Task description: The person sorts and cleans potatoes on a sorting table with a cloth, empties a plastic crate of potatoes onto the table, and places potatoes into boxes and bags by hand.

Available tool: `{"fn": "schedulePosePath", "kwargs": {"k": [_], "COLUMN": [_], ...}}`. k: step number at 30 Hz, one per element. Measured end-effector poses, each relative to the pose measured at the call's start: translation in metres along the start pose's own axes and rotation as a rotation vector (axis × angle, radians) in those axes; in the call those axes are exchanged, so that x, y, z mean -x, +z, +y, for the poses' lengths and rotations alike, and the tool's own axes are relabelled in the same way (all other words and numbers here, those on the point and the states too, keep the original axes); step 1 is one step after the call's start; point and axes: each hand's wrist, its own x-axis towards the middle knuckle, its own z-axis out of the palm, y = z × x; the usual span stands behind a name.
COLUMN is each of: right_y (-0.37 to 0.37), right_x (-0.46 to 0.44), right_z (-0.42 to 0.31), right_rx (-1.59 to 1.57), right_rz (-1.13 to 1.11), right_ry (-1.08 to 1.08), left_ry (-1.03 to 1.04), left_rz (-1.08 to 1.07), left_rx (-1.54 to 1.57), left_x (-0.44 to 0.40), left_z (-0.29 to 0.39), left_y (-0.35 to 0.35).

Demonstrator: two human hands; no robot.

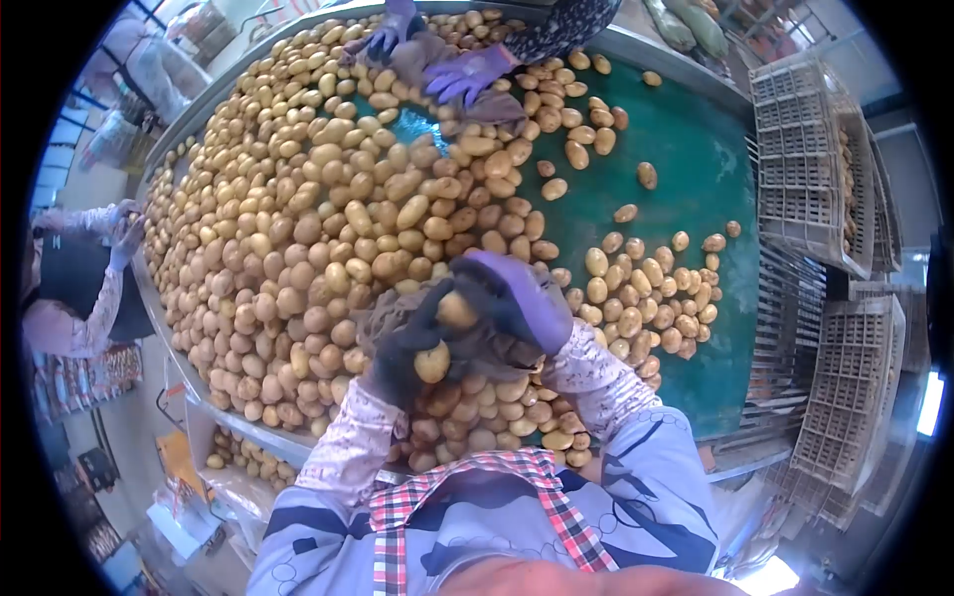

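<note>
My left hand [405, 360], in a dark glove, is closed around a potato [432, 364] low in front of my chest. A second potato [457, 311] sits between my two hands. My right hand [512, 298], in a purple and dark glove, is curved over a dark grey cloth [487, 346] at the right side of that potato. Its fingertips are partly hidden, and what they grip cannot be made out. Many potatoes [288, 233] are heaped around and beneath both hands.
Green surface [696, 387] with scattered potatoes lies at right. Across the table, a co-worker's purple-gloved hands [472, 75] touch cloths. Another person [84, 288] stands at the left edge. Plastic crates [805, 159] stand at the right, beside metal slats [780, 328]. A box of potatoes [243, 457] sits lower left.
</note>
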Motion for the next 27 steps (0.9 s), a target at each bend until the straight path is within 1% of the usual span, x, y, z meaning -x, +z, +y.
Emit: {"fn": "schedulePosePath", "kwargs": {"k": [1, 3, 4, 6, 7, 8, 10, 11, 12, 13, 14, 17, 18, 20, 21, 23, 24, 25, 26, 27], "right_y": [0.004, 0.011, 0.013, 0.032, 0.044, 0.058, 0.071, 0.066, 0.055, 0.047, 0.038, 0.010, 0.015, 0.031, 0.037, 0.046, 0.049, 0.051, 0.050, 0.049], "right_x": [-0.017, -0.051, -0.073, -0.097, -0.100, -0.095, -0.072, -0.057, -0.040, -0.022, -0.007, 0.046, 0.064, 0.093, 0.104, 0.118, 0.107, 0.083, 0.056, 0.029], "right_z": [-0.006, -0.019, -0.010, 0.004, 0.009, 0.024, 0.036, 0.034, 0.033, 0.033, 0.033, 0.037, 0.016, -0.020, -0.015, 0.006, 0.014, 0.022, 0.023, 0.017], "right_rx": [0.123, 0.371, 0.781, 1.029, 1.121, 1.364, 1.354, 1.276, 1.197, 1.157, 1.126, 1.083, 1.238, 1.302, 1.375, 1.520, 1.466, 1.412, 1.358, 1.213], "right_rz": [-0.005, 0.003, 0.035, -0.038, -0.173, -0.269, -0.260, -0.337, -0.416, -0.445, -0.468, -0.502, -0.502, -0.603, -0.584, -0.535, -0.468, -0.398, -0.330, -0.330], "right_ry": [-0.048, -0.147, -0.402, -0.393, -0.249, -0.204, -0.235, -0.258, -0.268, -0.247, -0.227, -0.276, -0.267, -0.182, -0.214, -0.281, -0.311, -0.342, -0.375, -0.398], "left_ry": [-0.124, 0.432, 0.518, 0.145, -0.008, -0.148, -0.131, -0.126, -0.129, -0.122, -0.113, -0.030, 0.009, 0.054, 0.076, 0.100, 0.236, 0.361, 0.413, 0.469], "left_rz": [0.030, -0.104, -0.098, -0.010, 0.041, 0.018, 0.039, 0.054, 0.070, 0.081, 0.083, 0.071, 0.069, 0.173, 0.228, 0.262, 0.296, 0.373, 0.375, 0.388], "left_rx": [0.201, -0.693, -0.803, -0.326, -0.079, 0.352, 0.375, 0.399, 0.427, 0.460, 0.495, 0.585, 0.614, 0.566, 0.535, 0.582, 0.278, -0.022, -0.202, -0.379], "left_x": [0.004, 0.000, 0.004, 0.023, 0.032, 0.035, 0.041, 0.046, 0.052, 0.058, 0.059, 0.071, 0.074, 0.078, 0.079, 0.077, 0.075, 0.072, 0.069, 0.065], "left_z": [0.008, -0.010, -0.013, -0.017, -0.021, -0.030, -0.017, -0.014, -0.012, -0.009, -0.003, -0.004, -0.008, 0.002, 0.012, 0.026, 0.031, 0.037, 0.038, 0.040], "left_y": [0.002, -0.029, -0.032, -0.026, -0.028, -0.040, -0.051, -0.055, -0.059, -0.066, -0.078, -0.123, -0.136, -0.149, -0.153, -0.157, -0.152, -0.148, -0.144, -0.141]}}
